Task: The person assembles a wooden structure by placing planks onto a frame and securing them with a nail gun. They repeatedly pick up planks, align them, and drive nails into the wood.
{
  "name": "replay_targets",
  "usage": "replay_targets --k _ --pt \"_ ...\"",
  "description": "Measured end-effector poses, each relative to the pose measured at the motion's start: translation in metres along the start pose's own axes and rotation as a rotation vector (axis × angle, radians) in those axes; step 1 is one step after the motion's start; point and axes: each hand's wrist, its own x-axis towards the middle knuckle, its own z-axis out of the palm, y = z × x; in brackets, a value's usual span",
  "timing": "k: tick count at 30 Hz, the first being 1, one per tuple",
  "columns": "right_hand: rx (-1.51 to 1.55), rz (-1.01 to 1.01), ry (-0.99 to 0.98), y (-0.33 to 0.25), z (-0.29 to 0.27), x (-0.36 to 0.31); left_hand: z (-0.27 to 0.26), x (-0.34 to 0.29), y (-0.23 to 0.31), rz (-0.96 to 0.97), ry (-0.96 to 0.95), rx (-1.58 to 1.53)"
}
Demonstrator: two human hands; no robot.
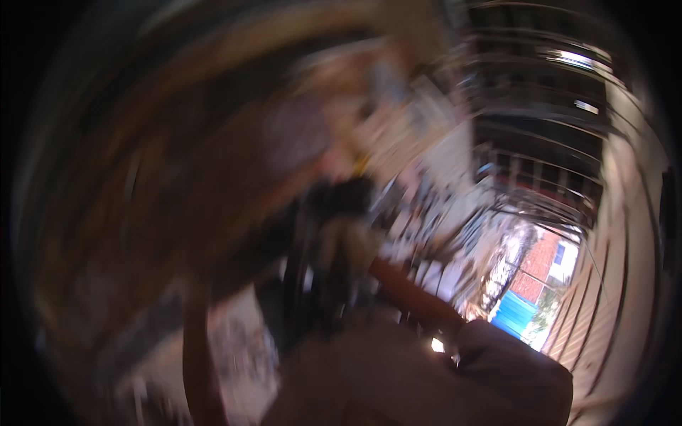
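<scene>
Strong motion blur smears the whole head view. My right forearm reaches up and left from the lower right, and my right hand (349, 243) lies against a dark, bulky object (341, 197) near the middle. Its kind is too blurred to make out, and so are the fingers on it. At the lower left rises my left forearm (200, 362). My left hand (195, 287) fades into a long brown, board-like surface (163, 206), and whether it touches that surface cannot be told.
Cluttered pieces (433, 220) lie beyond my right hand. A slatted or corrugated wall (604, 312) curves down the right side, under dark roof beams (533, 92). A bright opening shows a brick building (536, 266) and a blue panel (513, 312).
</scene>
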Motion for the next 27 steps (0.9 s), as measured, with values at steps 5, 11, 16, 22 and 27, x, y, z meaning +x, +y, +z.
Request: replay_targets --k 5,11,16,22,27 --pt "0.415 0.180 0.027 0.007 0.006 0.013 -0.011 -0.009 0.008 -0.067 0.123 -0.012" --pt "0.242 0.127 0.185 -0.008 0.030 -0.003 -0.013 -0.013 0.026 -0.127 0.077 0.002" --pt "0.213 0.111 0.130 -0.001 0.018 0.001 -0.014 -0.015 0.026 -0.145 0.030 -0.019" --pt "0.178 0.132 0.078 0.030 0.055 -0.007 -0.018 -0.013 0.025 -0.180 -0.006 -0.026" --pt "0.115 0.069 0.125 0.057 0.074 0.013 -0.024 -0.014 0.024 -0.163 -0.020 -0.009"
